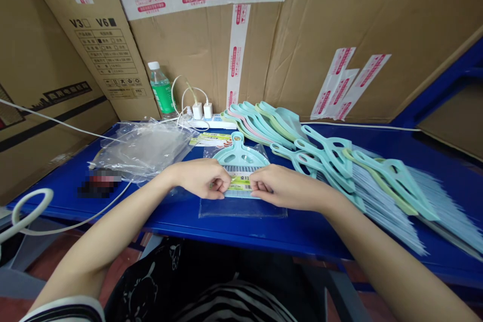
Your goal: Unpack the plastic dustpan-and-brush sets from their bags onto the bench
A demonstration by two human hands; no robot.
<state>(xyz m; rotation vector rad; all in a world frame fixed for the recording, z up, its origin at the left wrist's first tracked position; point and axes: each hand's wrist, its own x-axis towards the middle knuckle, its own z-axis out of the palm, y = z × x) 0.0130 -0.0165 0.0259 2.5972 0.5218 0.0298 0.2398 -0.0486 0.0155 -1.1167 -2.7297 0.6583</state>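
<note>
A light-blue dustpan (238, 153) lies on the table, handle pointing away from me, with a clear plastic bag (241, 210) around or under it. Across its lower part is a yellow-green label card (240, 180) with print and a barcode; whether it lies inside or on top of the bag I cannot tell. My left hand (202, 178) is closed at the card's left end, thumb and curled fingers against it. At the right end, my right hand (279, 186) is closed the same way. Both sets of fingertips are partly hidden.
Loose clear bags (145, 148) lie to the left, with more label cards (212, 140) behind the dustpan. Stacked dustpans (260, 121) and hand brushes (377, 196) spread to the right. A power strip (215, 122), green-labelled bottle (162, 89) and cardboard (196, 40) stand behind.
</note>
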